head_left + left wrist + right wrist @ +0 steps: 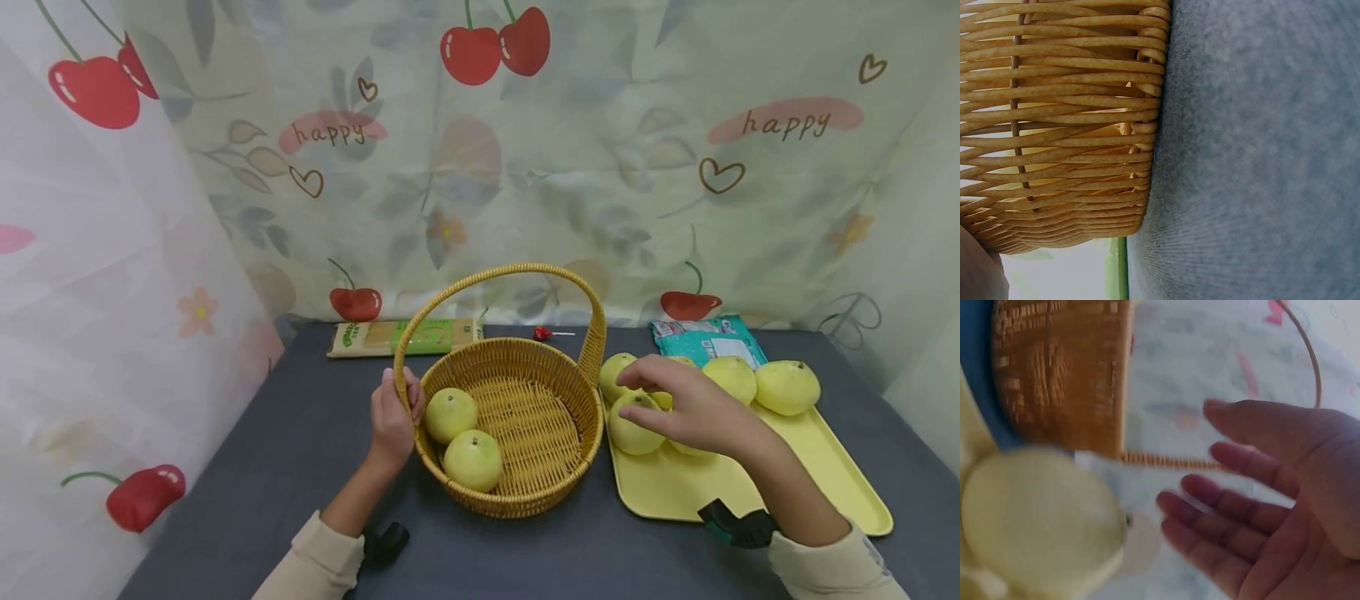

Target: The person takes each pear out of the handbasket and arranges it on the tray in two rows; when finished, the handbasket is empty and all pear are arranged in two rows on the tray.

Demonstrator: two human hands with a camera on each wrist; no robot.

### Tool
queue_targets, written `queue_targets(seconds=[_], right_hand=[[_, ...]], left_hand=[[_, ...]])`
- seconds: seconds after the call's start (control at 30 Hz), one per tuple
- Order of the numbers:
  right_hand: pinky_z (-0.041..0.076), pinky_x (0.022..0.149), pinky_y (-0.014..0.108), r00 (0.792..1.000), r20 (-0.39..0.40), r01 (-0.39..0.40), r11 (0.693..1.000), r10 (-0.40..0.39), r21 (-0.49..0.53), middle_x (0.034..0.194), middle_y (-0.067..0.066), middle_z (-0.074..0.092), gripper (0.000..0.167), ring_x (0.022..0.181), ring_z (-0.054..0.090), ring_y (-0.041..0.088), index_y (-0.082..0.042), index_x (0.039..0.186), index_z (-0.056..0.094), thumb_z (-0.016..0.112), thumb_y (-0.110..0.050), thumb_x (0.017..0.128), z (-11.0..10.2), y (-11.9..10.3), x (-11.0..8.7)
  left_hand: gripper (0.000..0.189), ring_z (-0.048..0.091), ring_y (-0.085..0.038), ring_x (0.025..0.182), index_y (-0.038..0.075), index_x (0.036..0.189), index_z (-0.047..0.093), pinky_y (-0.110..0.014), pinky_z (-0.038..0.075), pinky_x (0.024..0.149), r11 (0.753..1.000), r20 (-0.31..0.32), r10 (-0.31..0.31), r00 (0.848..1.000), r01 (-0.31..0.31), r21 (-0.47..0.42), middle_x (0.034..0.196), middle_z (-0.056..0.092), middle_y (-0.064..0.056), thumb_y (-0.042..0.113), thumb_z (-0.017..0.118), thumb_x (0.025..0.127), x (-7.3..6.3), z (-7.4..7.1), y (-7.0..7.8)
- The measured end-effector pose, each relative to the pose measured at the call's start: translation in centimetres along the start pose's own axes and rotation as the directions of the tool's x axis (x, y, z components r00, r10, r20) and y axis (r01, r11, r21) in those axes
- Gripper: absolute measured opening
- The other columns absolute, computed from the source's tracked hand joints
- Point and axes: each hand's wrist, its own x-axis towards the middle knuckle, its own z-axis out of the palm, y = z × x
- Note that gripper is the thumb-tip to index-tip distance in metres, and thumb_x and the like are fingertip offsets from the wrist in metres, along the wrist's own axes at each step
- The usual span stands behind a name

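In the head view a woven wicker basket (543,425) with a tall arched handle stands on the dark table. My left hand (393,421) grips the foot of the handle at the basket's left rim. Inside, toward the left, lie two yellow-green, pear-like fruits, one (450,415) behind the other (473,461). My right hand (693,404) hovers over the yellow tray (667,492), thumb and fingers apart, holding nothing. Just below its fingers is a pear-like fruit (633,429); the right wrist view shows a gap between the hand (1235,512) and a blurred fruit (1044,522).
Several more fruits (787,387) crowd the tray's far side, partly hidden by my right hand. Behind are a teal packet (708,333), a small red-headed stick (542,333) and a flat green-and-brown pack (405,337). A printed curtain (525,183) closes off the back.
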Motion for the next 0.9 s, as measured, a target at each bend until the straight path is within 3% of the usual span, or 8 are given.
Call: queue_targets(seconds=[0.1, 0.27, 0.5, 0.67, 0.9], right_hand=[[0.056, 0.082, 0.038, 0.999, 0.026, 0.041, 0.997, -0.043, 0.069, 0.109, -0.005, 0.064, 0.029, 0.097, 0.063, 0.015, -0.012, 0.114, 0.066, 0.079, -0.016, 0.089, 1.4, -0.6, 1.1], [0.054, 0.086, 0.039, 0.986, 0.149, 0.057, 0.993, -0.072, 0.102, 0.114, -0.003, 0.064, 0.033, 0.101, 0.062, 0.014, -0.011, 0.119, 0.065, 0.076, -0.025, 0.092, 4.3, -1.5, 3.1], [0.052, 0.092, 0.044, 0.933, 0.335, 0.057, 0.973, -0.131, 0.222, 0.136, 0.008, 0.054, 0.055, 0.117, 0.058, 0.029, -0.009, 0.138, 0.053, 0.075, -0.029, 0.092, 8.2, -2.7, 5.2], [0.048, 0.097, 0.039, 0.9, 0.401, 0.09, 0.973, -0.17, 0.213, 0.142, 0.003, 0.05, 0.062, 0.125, 0.052, 0.024, -0.011, 0.143, 0.049, 0.077, -0.029, 0.091, 10.2, -3.7, 6.5], [0.04, 0.107, 0.034, 0.868, 0.473, 0.071, 0.98, -0.152, 0.185, 0.148, 0.0, 0.046, 0.073, 0.133, 0.045, 0.013, -0.012, 0.151, 0.04, 0.075, -0.035, 0.092, 11.8, -4.5, 7.7]], left_hand=[[0.061, 0.03, -0.018, 0.038, -0.003, 0.067, 0.036, -0.031, 0.029, 0.036, 1.0, -0.005, -0.002, 1.0, 0.002, 0.001, 0.05, 0.033, -0.01, 0.033, 0.016, 0.112, 0.1, 0.0, 0.1], [0.06, 0.03, -0.019, 0.038, -0.003, 0.067, 0.036, -0.032, 0.028, 0.036, 1.0, -0.009, -0.011, 1.0, 0.011, -0.001, 0.05, 0.033, -0.012, 0.032, 0.016, 0.112, 0.0, 0.1, 0.1], [0.06, 0.03, -0.018, 0.038, -0.002, 0.066, 0.036, -0.03, 0.028, 0.036, 1.0, -0.013, -0.01, 1.0, 0.01, -0.012, 0.05, 0.032, -0.012, 0.032, 0.017, 0.112, -0.1, 0.1, 0.1], [0.059, 0.029, -0.017, 0.039, -0.002, 0.066, 0.035, -0.029, 0.027, 0.036, 1.0, -0.01, -0.003, 1.0, 0.003, -0.028, 0.05, 0.032, -0.01, 0.03, 0.016, 0.112, -0.1, 0.1, 0.0], [0.061, 0.029, -0.017, 0.039, -0.002, 0.067, 0.035, -0.03, 0.028, 0.036, 1.0, -0.01, -0.022, 1.0, 0.022, -0.014, 0.05, 0.032, -0.011, 0.033, 0.017, 0.112, -0.1, 0.1, 0.2]])
